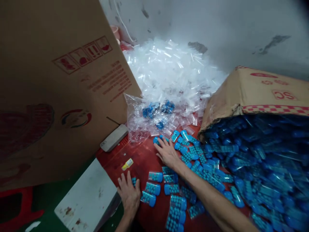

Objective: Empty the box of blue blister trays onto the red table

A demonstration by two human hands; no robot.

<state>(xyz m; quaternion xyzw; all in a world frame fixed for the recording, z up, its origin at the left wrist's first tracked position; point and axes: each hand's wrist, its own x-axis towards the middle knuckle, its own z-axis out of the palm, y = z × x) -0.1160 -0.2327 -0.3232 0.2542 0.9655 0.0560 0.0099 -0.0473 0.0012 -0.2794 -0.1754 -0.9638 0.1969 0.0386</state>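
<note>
While both hands lie flat and open, left (129, 192) and right (167, 154), small blue-capped clear plastic vials (154, 188) lie scattered between them on the red worktop (145, 158).

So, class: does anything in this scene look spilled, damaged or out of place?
Yes. The cardboard box on the right lies tipped, its edge torn, and blue-capped vials have spilled across the red table toward both hands.

Right carton (265, 93): "SC"; left carton (60, 80): handling symbols.

Glossy blue plastic vials (154, 176), matt cardboard box (260, 93), clear, probably plastic bags (173, 71).
</note>
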